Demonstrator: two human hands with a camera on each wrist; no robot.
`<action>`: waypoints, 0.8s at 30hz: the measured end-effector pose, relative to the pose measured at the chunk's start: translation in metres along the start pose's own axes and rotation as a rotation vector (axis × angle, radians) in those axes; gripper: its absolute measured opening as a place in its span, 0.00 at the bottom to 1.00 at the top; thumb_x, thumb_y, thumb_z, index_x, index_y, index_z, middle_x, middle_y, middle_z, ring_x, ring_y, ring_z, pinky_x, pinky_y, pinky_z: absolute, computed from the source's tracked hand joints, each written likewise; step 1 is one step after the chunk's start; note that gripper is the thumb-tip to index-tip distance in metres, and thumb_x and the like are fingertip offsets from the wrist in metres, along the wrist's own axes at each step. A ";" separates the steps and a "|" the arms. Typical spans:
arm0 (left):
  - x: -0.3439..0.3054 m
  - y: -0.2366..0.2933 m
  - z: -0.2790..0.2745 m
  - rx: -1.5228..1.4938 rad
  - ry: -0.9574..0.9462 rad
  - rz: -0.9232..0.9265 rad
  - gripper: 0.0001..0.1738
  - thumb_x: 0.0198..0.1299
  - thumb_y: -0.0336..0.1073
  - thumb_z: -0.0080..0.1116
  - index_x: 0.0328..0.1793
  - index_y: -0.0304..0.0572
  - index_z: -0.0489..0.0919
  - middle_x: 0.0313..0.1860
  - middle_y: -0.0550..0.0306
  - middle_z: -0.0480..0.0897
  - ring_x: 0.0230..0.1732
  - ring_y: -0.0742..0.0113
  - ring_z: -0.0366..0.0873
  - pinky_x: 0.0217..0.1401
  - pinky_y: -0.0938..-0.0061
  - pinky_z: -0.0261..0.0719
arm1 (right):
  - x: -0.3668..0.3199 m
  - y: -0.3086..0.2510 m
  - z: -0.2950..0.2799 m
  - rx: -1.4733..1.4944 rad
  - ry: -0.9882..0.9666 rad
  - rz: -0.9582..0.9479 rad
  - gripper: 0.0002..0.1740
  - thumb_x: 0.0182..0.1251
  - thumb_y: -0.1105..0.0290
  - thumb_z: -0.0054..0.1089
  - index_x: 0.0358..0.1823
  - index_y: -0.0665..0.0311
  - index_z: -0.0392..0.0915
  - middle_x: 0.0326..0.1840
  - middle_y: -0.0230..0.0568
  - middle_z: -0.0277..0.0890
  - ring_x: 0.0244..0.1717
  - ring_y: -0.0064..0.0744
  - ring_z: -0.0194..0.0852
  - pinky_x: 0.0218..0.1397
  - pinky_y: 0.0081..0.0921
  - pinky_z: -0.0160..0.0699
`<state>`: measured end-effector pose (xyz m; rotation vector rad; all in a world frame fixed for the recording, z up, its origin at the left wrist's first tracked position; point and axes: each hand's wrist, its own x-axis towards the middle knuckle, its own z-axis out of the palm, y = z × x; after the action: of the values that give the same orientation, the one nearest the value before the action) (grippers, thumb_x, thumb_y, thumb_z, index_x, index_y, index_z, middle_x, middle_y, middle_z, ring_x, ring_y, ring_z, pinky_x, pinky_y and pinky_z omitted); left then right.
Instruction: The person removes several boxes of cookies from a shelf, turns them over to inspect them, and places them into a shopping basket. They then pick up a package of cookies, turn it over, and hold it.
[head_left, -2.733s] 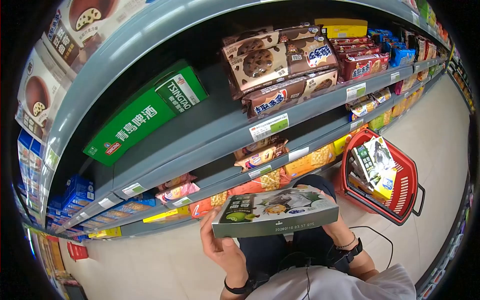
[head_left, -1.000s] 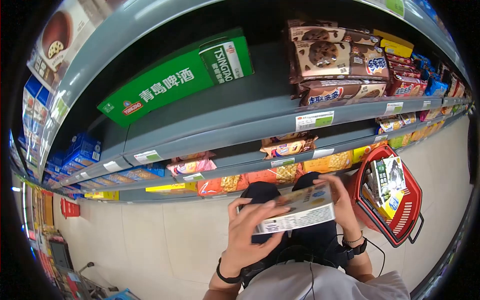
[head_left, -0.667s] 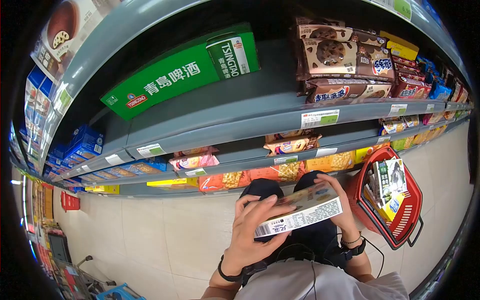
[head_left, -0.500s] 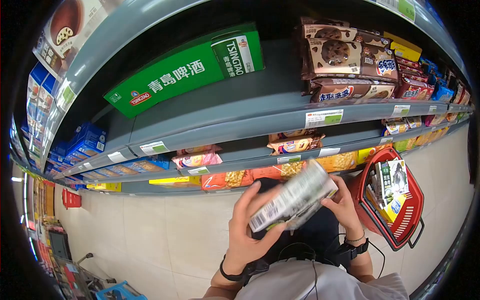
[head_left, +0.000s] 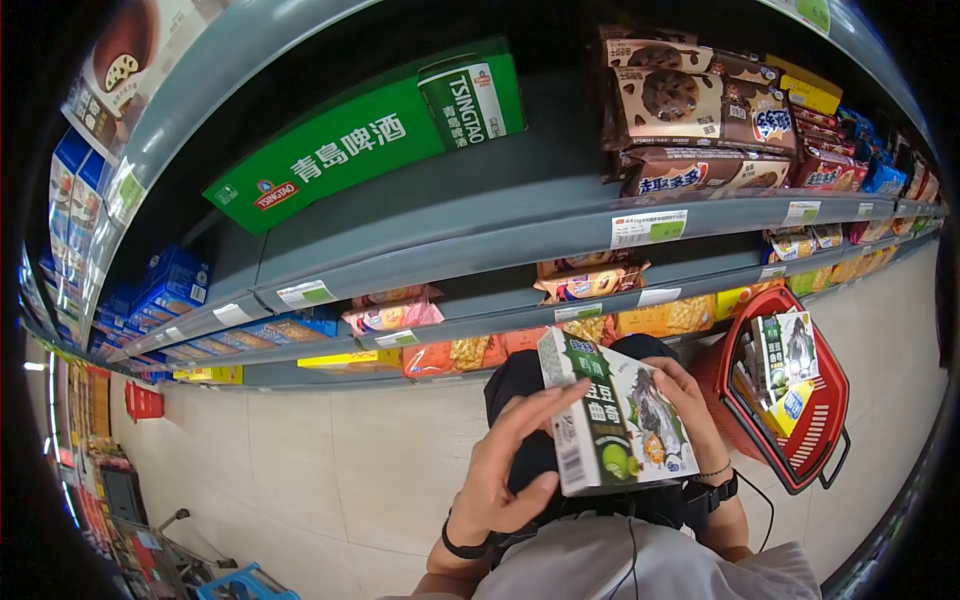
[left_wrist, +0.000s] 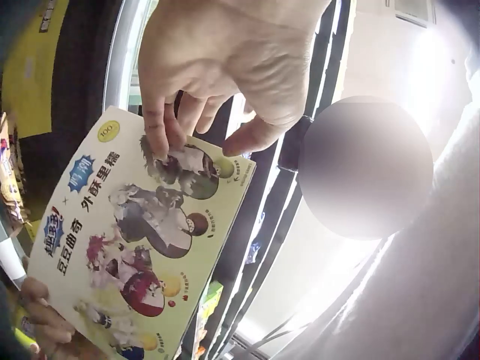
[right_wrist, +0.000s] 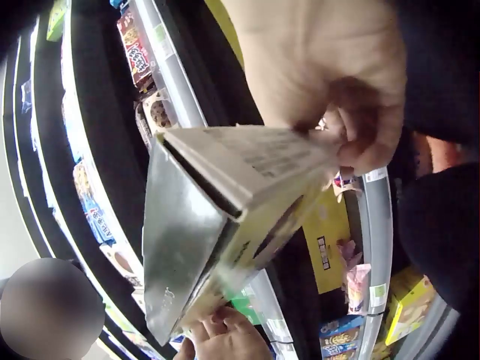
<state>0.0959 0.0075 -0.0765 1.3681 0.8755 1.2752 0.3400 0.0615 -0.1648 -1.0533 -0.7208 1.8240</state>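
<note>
A white and green cookie box [head_left: 640,425] is tilted over the person's lap, its printed front turned upward in the head view. The right hand [head_left: 690,395] grips it by the far right edge. The left hand [head_left: 505,460] is at the box's left end, its extended fingers overlapping the front and its thumb apart near the lower corner. In the left wrist view, the left fingertips are right at the end of the box's other large face, printed with several cartoon figures. Curled fingers of the right hand [right_wrist: 352,135] are at a box corner in the right wrist view.
A red shopping basket [head_left: 715,400] stands on the floor at right, holding a similar box [head_left: 785,350] and yellow packaging. In front run grey shelves [head_left: 470,250] with a green Tsingtao carton [head_left: 370,150], brown cookie packs [head_left: 700,110] and crackers. A trolley is at lower left.
The box has been turned over from its side and back to show its green-and-white front. The left fingers have loosened at its left end; the right hand keeps its grip.
</note>
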 end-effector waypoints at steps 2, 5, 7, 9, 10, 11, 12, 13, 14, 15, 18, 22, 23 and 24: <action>0.003 0.001 -0.001 0.057 -0.052 0.059 0.38 0.52 0.29 0.56 0.70 0.33 0.56 0.64 0.30 0.70 0.67 0.50 0.67 0.66 0.64 0.61 | 0.005 0.009 -0.006 -0.056 -0.005 0.024 0.14 0.71 0.63 0.55 0.50 0.66 0.73 0.42 0.32 0.78 0.40 0.15 0.75 0.44 0.14 0.74; 0.006 0.006 0.004 0.138 -0.093 0.097 0.38 0.50 0.27 0.57 0.69 0.33 0.56 0.64 0.30 0.70 0.65 0.54 0.68 0.58 0.68 0.63 | 0.010 0.023 -0.010 -0.092 -0.049 0.047 0.14 0.72 0.61 0.54 0.48 0.65 0.73 0.39 0.28 0.77 0.38 0.12 0.73 0.43 0.12 0.72; 0.007 0.006 0.008 0.133 -0.091 0.105 0.38 0.50 0.27 0.58 0.69 0.33 0.57 0.63 0.32 0.71 0.62 0.56 0.70 0.57 0.69 0.63 | 0.009 0.027 -0.005 -0.078 -0.079 0.088 0.15 0.72 0.60 0.52 0.49 0.65 0.74 0.40 0.27 0.77 0.38 0.11 0.73 0.43 0.13 0.73; 0.009 0.007 0.009 0.127 -0.087 0.114 0.38 0.50 0.28 0.59 0.69 0.34 0.58 0.63 0.33 0.72 0.59 0.57 0.71 0.56 0.70 0.64 | 0.010 0.033 0.000 -0.047 -0.093 0.114 0.16 0.73 0.60 0.52 0.50 0.66 0.74 0.40 0.28 0.77 0.39 0.12 0.73 0.44 0.13 0.73; 0.010 0.009 0.009 0.178 -0.108 0.123 0.38 0.49 0.29 0.61 0.68 0.34 0.59 0.62 0.37 0.74 0.52 0.60 0.71 0.53 0.71 0.64 | 0.010 0.036 0.002 -0.015 -0.108 0.138 0.16 0.73 0.60 0.51 0.50 0.66 0.74 0.40 0.28 0.77 0.39 0.12 0.73 0.44 0.13 0.73; 0.012 0.010 0.009 0.229 -0.129 0.133 0.39 0.48 0.30 0.62 0.68 0.35 0.61 0.61 0.40 0.76 0.45 0.62 0.71 0.50 0.72 0.65 | 0.012 0.041 0.002 0.001 -0.127 0.151 0.18 0.74 0.60 0.50 0.53 0.67 0.73 0.42 0.30 0.77 0.42 0.13 0.73 0.46 0.14 0.73; 0.013 0.013 0.010 0.227 -0.130 0.134 0.39 0.48 0.30 0.62 0.68 0.35 0.61 0.61 0.40 0.76 0.45 0.62 0.71 0.50 0.72 0.65 | 0.013 0.043 0.004 0.000 -0.126 0.151 0.18 0.74 0.60 0.50 0.53 0.67 0.73 0.42 0.30 0.77 0.42 0.13 0.73 0.46 0.14 0.73; 0.014 0.015 0.013 0.268 -0.134 0.139 0.39 0.47 0.31 0.63 0.68 0.35 0.62 0.60 0.43 0.77 0.40 0.63 0.68 0.48 0.73 0.65 | 0.013 0.044 0.006 0.007 -0.131 0.166 0.18 0.74 0.60 0.50 0.54 0.67 0.73 0.43 0.30 0.77 0.43 0.13 0.73 0.47 0.15 0.73; 0.015 0.016 0.016 0.309 -0.139 0.144 0.39 0.46 0.31 0.64 0.67 0.36 0.63 0.60 0.45 0.78 0.35 0.65 0.65 0.45 0.74 0.65 | 0.013 0.045 0.008 0.014 -0.135 0.180 0.19 0.74 0.59 0.49 0.55 0.68 0.73 0.44 0.31 0.76 0.44 0.14 0.72 0.48 0.15 0.73; 0.015 0.016 0.016 0.338 -0.143 0.166 0.40 0.45 0.32 0.66 0.67 0.36 0.63 0.59 0.46 0.78 0.34 0.65 0.64 0.44 0.74 0.65 | 0.013 0.046 0.010 -0.019 -0.143 0.188 0.21 0.74 0.58 0.50 0.56 0.68 0.72 0.46 0.32 0.76 0.46 0.15 0.71 0.49 0.15 0.72; 0.012 0.012 0.016 0.294 -0.081 0.182 0.40 0.40 0.28 0.68 0.65 0.34 0.69 0.59 0.58 0.77 0.34 0.64 0.66 0.44 0.73 0.67 | 0.016 0.049 0.011 -0.056 -0.106 0.203 0.21 0.73 0.57 0.50 0.56 0.67 0.73 0.46 0.31 0.76 0.45 0.15 0.72 0.49 0.15 0.72; 0.008 0.009 0.007 0.284 -0.065 0.199 0.40 0.40 0.29 0.68 0.65 0.35 0.69 0.60 0.58 0.76 0.34 0.64 0.66 0.45 0.73 0.66 | 0.019 0.053 0.018 -0.051 -0.097 0.203 0.21 0.73 0.57 0.51 0.55 0.67 0.73 0.45 0.31 0.76 0.44 0.15 0.72 0.48 0.14 0.72; 0.006 0.010 0.004 0.298 -0.068 0.182 0.40 0.40 0.30 0.68 0.65 0.35 0.69 0.60 0.58 0.76 0.34 0.64 0.67 0.45 0.73 0.66 | 0.020 0.054 0.021 -0.037 -0.099 0.205 0.21 0.73 0.56 0.51 0.55 0.67 0.73 0.45 0.31 0.76 0.44 0.15 0.72 0.48 0.14 0.72; 0.005 0.011 0.001 0.311 -0.072 0.167 0.40 0.40 0.30 0.68 0.65 0.35 0.69 0.60 0.58 0.76 0.34 0.64 0.67 0.45 0.73 0.65 | 0.020 0.054 0.024 -0.024 -0.101 0.206 0.21 0.73 0.56 0.51 0.55 0.67 0.73 0.45 0.31 0.76 0.43 0.15 0.72 0.47 0.14 0.72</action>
<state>0.0968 0.0097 -0.0650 1.7521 0.9541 1.2422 0.2920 0.0548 -0.2043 -1.0901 -0.7174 2.0617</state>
